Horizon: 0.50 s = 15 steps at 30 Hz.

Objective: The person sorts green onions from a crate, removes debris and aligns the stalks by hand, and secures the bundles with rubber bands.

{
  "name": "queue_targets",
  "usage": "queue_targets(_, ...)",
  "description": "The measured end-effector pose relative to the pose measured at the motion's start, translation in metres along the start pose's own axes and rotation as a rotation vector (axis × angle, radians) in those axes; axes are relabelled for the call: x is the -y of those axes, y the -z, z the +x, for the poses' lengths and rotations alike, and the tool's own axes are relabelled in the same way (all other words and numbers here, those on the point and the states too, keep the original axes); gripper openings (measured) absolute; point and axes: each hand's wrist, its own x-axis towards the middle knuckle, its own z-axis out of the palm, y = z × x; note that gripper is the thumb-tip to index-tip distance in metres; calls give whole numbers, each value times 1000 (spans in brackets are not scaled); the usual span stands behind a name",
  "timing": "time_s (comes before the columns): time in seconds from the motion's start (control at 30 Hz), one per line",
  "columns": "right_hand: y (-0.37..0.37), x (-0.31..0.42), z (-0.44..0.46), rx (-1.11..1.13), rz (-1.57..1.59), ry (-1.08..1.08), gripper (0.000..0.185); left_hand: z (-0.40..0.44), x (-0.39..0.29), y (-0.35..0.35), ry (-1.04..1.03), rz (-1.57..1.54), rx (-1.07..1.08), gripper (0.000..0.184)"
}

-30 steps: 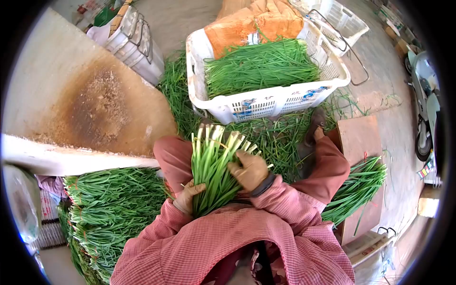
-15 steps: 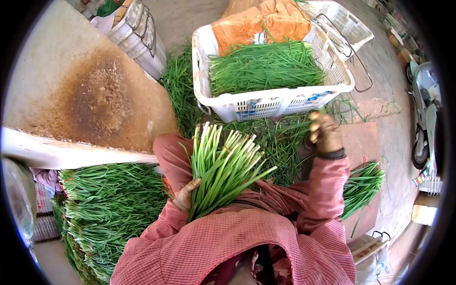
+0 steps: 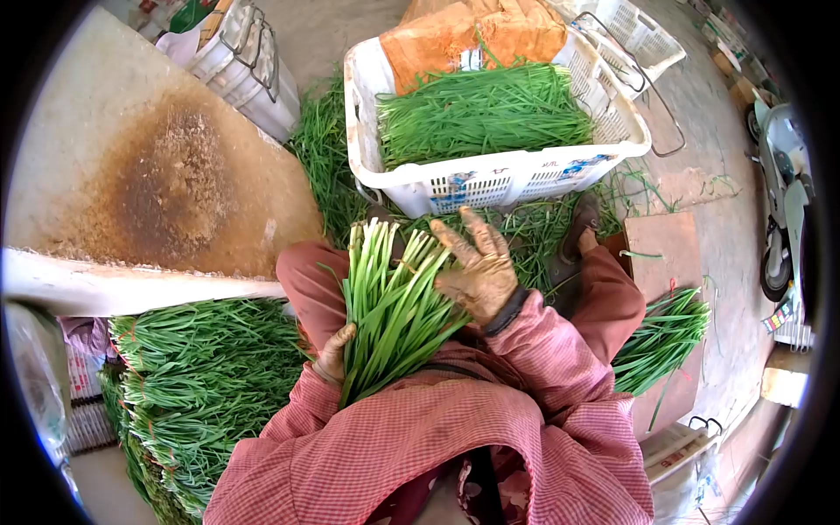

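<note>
A loose bunch of garlic chives (image 3: 385,319) leans over my lap, pale cut ends pointing up and away from me. My left hand (image 3: 335,353) is closed around its left side, the thumb showing and the other fingers hidden behind the leaves. Just right of the pale stems is my right hand (image 3: 483,273), soiled, with fingers spread and nothing visible in it. The fingertips are close to the stems; I cannot tell whether they touch.
Ahead stands a white plastic crate (image 3: 499,179) of chives with an orange sack (image 3: 516,35). Tied chive bundles (image 3: 206,385) are stacked at left, below a rust-stained slab (image 3: 188,175). Another bundle (image 3: 665,337) lies right on a brown board (image 3: 662,232). Loose leaves (image 3: 525,236) cover the floor.
My right hand has come left and toward me, from above my right knee to beside the bunch, its fingers opening. A short green strand now shows on the board. My left hand keeps its hold.
</note>
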Motion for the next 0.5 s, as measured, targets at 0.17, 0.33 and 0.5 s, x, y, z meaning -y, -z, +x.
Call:
queue_targets(0.17,10,-10,-8,69,19,-86,32,4,1,5,-15,64,33,59)
queue_targets(0.33,-3,10,6,170,317,-108,27,4,0,5,42,-16,60,53)
queue_targets(0.5,-3,-22,9,-396,1910,-382,25,-2,0,-1,-20,-36,-6,53)
